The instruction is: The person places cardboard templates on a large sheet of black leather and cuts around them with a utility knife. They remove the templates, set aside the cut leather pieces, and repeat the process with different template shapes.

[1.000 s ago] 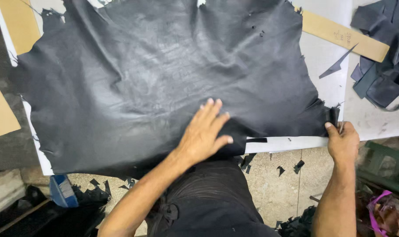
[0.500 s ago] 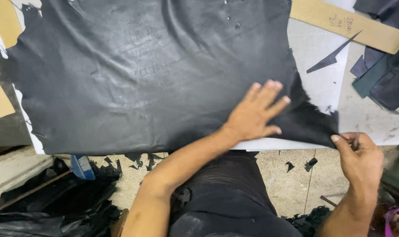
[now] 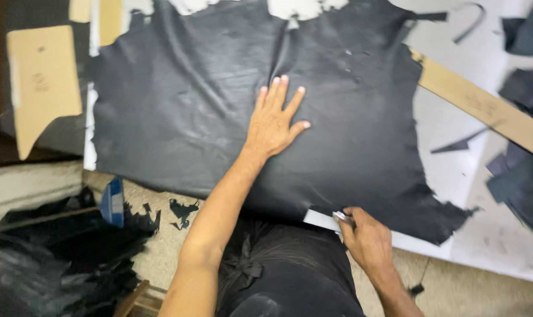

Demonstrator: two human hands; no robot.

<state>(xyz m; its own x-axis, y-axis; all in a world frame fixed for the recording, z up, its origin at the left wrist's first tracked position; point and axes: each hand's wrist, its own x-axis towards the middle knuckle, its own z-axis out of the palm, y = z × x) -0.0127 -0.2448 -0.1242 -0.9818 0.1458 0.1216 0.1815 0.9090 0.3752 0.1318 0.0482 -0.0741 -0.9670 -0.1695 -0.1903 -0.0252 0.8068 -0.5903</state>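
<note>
Your left hand [image 3: 275, 120] has moved up from the near edge toward the middle of the black leather hide [image 3: 348, 147], where it now lies flat, fingers spread, its grip closed on nothing. The hide is spread across the white counter [image 3: 448, 170], its near edge hanging over the front. Your right hand [image 3: 365, 238] sits at that edge, its grip curled around a small metal tool [image 3: 341, 216]. A cardboard strip [image 3: 483, 108] lies to the right, a cardboard pattern [image 3: 43, 82] to the left, leather scraps [image 3: 521, 182] beyond.
</note>
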